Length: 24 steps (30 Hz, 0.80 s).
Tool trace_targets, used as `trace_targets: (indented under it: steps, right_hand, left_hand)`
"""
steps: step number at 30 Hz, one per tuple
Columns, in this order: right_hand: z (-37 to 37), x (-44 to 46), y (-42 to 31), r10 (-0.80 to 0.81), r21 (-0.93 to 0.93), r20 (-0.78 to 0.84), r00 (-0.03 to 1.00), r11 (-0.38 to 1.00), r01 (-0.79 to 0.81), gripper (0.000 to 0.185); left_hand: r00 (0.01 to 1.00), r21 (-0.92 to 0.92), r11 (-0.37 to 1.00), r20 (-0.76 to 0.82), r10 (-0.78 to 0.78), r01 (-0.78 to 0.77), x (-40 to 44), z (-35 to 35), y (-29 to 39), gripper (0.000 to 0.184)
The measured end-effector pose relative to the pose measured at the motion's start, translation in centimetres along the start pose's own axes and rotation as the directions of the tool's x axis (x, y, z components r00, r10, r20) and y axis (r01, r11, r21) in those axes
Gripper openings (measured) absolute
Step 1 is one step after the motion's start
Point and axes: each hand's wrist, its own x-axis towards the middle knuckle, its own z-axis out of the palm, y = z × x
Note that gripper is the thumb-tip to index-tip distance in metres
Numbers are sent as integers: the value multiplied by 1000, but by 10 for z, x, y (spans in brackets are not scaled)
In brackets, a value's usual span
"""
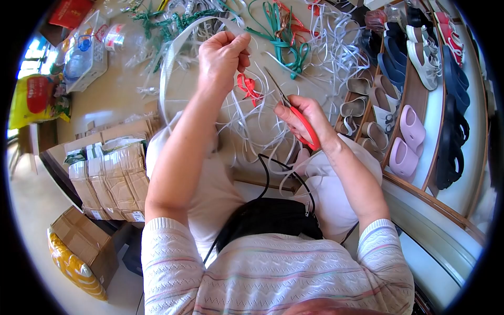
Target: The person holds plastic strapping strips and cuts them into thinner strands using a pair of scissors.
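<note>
My left hand (223,56) is raised in front of me, its fingers closed on a white plastic strap (171,59) that loops out to the left and down. Red-handled scissors (304,126) are in my right hand (307,115), with the blades pointing up and to the left, below and right of the left hand. The blades look closed or nearly so, and they are apart from the strap in my left hand. Beneath both hands lie loose white strips (247,136) and a red ribbon-like bundle (249,88). A black bag (273,218) rests on my lap.
Green straps (286,37) and a tangle of white strips (336,44) cover the floor ahead. Shoe shelves (420,79) stand on the right. Flattened cardboard (107,178) is stacked at left, with a box (86,239) below it. A white basket (86,68) holds bottles.
</note>
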Motion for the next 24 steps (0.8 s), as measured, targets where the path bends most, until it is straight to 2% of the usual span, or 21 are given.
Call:
trace_targets:
  steps: [4, 7, 10, 13, 16, 17, 20, 24]
  right_hand:
    - [2, 5, 0, -117, -71, -46, 992, 991, 113, 27]
    - [1, 8, 6, -155, -38, -32, 987, 987, 153, 28]
    - [2, -1, -3, -12, -3, -16, 1000, 1000, 12, 28]
    - [2, -2, -4, 8, 21, -6, 1000, 1000, -7, 28]
    - [1, 4, 2, -70, -10, -47, 996, 997, 70, 29]
    - [0, 6, 3, -68, -13, -44, 997, 998, 67, 29]
    - [-2, 6, 3, -53, -10, -34, 998, 999, 53, 30]
    - [0, 1, 1, -15, -14, -13, 1000, 1000, 15, 29]
  left_hand:
    - [998, 6, 999, 39, -44, 44, -12, 10, -9, 17]
    - [998, -10, 999, 50, -49, 50, -12, 10, -8, 16]
    - [999, 1, 1000, 24, -27, 27, -5, 6, -4, 16]
    - [1000, 29, 1000, 1, 10, -10, 2, 2, -1, 15]
    - [999, 65, 998, 36, -23, 21, -6, 8, -8, 15]
    - [998, 2, 1000, 60, -1, 1, -9, 11, -13, 17]
    - [998, -17, 999, 64, -28, 29, -12, 12, -9, 17]
    - [998, 82, 997, 55, -15, 10, -5, 7, -4, 17]
